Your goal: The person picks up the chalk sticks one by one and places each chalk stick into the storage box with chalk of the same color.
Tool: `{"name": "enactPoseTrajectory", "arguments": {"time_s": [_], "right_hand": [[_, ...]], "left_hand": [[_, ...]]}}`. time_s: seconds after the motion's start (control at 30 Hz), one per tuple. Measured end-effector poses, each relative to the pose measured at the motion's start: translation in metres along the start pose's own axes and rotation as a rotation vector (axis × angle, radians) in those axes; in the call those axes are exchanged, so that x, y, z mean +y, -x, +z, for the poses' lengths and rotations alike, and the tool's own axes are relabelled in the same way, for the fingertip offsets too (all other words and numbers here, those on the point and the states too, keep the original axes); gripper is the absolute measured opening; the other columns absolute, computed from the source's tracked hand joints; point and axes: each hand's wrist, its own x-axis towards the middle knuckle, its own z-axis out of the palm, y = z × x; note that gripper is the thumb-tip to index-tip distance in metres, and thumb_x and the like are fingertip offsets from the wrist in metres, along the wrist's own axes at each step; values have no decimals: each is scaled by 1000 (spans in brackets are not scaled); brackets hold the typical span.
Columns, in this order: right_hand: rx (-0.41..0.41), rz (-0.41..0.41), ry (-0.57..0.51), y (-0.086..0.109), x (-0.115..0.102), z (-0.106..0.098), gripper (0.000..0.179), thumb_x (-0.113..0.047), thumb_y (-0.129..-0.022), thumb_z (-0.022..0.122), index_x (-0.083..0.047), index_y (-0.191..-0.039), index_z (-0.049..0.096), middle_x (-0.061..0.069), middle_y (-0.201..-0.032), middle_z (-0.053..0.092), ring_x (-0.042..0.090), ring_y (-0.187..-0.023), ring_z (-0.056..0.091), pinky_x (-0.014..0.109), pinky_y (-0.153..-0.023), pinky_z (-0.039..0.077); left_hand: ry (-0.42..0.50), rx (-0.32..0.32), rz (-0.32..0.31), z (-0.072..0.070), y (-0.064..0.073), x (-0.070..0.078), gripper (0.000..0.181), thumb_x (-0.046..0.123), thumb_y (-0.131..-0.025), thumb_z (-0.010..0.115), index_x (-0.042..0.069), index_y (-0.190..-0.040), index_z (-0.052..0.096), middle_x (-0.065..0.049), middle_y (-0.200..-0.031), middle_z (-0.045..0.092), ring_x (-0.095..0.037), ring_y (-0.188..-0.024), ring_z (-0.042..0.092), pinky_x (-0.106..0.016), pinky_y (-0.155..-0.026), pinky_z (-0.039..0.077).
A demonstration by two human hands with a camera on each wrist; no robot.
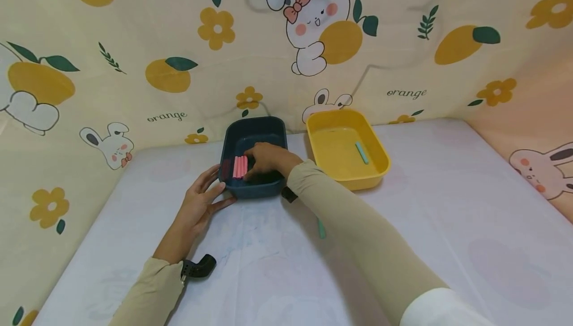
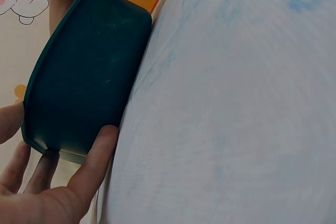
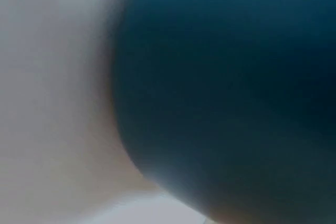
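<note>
A dark blue bin (image 1: 255, 192) stands on the white-covered table, holding a row of pink chalk sticks (image 1: 239, 167) at its left side. My right hand (image 1: 268, 159) reaches into it, finger and thumb bent at the two ends of the rightmost pink stick. My left hand (image 1: 199, 204) touches the bin's front left corner with spread fingers. In the left wrist view its fingers (image 2: 97, 153) lie against the bin's outer wall (image 2: 89, 72). The right wrist view is blurred and filled mostly by the dark blue bin (image 3: 226, 93). Dark reddish sticks (image 1: 226, 168) lie left of the pink ones.
A yellow bin (image 1: 378, 179) stands right of the blue one, with a light green stick (image 1: 361, 152) inside. Another green stick (image 1: 321, 228) lies on the table (image 1: 259, 276), partly hidden by my right sleeve. A patterned cloth (image 1: 233, 62) rises behind both bins.
</note>
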Motion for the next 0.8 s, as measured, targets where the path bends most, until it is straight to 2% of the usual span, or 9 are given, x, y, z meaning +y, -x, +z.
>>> {"name": "enactPoseTrajectory", "arguments": {"time_s": [0.2, 0.47, 0.63, 0.8], "right_hand": [[-18, 20, -2, -2, -2, -1, 77, -55, -88, 69, -24, -153, 41, 9, -161, 29, 30, -146, 29, 51, -120, 32], [-11, 7, -6, -4, 2, 1, 79, -54, -89, 69, -23, -155, 37, 8, -158, 32, 29, -144, 30, 51, -120, 33], [24, -25, -37, -4, 3, 1, 79, -51, -88, 71, -19, -154, 39, 9, -160, 33, 30, -147, 30, 48, -122, 30], [78, -89, -47, 0, 1, -1, 81, -50, -89, 71, -16, -154, 38, 11, -158, 37, 27, -145, 36, 42, -122, 32]], "left_hand": [[0, -7, 11, -1, 0, -1, 60, 11, -102, 55, 21, -156, 32, -4, -165, 22, -15, -119, 57, -43, -95, 57], [8, -11, 11, 1, -1, -2, 60, 10, -102, 55, 22, -156, 32, -4, -165, 22, -19, -124, 54, -43, -95, 57], [8, -14, 22, 1, -1, -2, 60, 11, -102, 55, 21, -156, 32, -5, -165, 22, -14, -119, 57, -43, -95, 58], [0, -13, 21, 1, 0, -2, 60, 12, -102, 55, 21, -156, 31, -6, -165, 22, -11, -115, 59, -43, -95, 58]]}}
